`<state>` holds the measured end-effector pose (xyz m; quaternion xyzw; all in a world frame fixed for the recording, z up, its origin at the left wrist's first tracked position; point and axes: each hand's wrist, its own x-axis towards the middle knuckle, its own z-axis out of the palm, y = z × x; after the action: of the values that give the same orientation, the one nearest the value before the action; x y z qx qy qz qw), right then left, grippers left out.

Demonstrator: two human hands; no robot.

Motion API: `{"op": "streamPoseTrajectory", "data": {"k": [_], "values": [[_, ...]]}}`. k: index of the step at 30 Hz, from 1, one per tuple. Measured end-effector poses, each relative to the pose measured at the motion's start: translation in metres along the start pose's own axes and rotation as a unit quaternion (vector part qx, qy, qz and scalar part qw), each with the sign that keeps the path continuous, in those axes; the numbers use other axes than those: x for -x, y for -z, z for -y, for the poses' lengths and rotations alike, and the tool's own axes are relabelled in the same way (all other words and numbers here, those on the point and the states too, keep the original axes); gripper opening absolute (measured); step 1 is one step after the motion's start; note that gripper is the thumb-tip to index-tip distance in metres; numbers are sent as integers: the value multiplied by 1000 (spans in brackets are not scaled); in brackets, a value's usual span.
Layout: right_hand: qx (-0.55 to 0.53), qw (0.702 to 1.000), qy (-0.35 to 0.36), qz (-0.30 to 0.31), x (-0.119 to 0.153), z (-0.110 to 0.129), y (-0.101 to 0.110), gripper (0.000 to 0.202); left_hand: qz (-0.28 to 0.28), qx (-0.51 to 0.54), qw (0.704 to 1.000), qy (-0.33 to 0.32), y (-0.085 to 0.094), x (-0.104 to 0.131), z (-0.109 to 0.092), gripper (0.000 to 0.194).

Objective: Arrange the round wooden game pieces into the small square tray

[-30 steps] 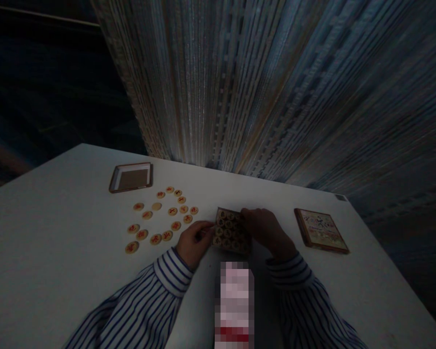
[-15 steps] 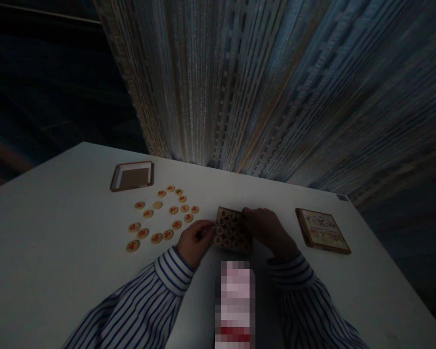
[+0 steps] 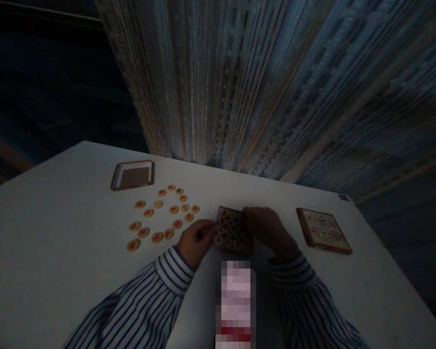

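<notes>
A small square box [image 3: 218,246] filled with rows of round xiangqi pieces [image 3: 229,232] lies on the table in front of me. The pieces' characters look dark. My left hand [image 3: 196,240] pinches the box's left side between thumb and fingers. On the opposite side, my right hand [image 3: 269,230] is closed around the upper right edge, its fingers covering some pieces there. Left of the box, several loose xiangqi pieces [image 3: 157,237] lie scattered, mostly with red characters. One piece [image 3: 158,204] shows a blank face.
An open, shallow box lid [image 3: 152,177] rests at the back left of the white table [image 3: 76,213]. A closed box with a printed cover [image 3: 325,230] lies on the right. A patterned curtain [image 3: 210,97] hangs behind the table's far edge.
The view has shifted very slightly. Both hands keep their places on the box, and the pieces have not moved.
</notes>
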<state>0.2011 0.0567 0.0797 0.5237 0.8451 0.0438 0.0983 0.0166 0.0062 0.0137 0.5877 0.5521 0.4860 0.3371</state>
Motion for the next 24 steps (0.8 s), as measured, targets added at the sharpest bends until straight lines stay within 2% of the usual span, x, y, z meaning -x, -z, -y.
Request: {"op": "streamPoseTrajectory", "data": {"k": [15,24], "values": [[-14,1000,1,17,-1,3,2,20,6,-3,1000,14,1,0,-3,20],[-15,1000,15,-2,0,3,-1,19,16,-15,1000,8,0,1,0,20]]}}
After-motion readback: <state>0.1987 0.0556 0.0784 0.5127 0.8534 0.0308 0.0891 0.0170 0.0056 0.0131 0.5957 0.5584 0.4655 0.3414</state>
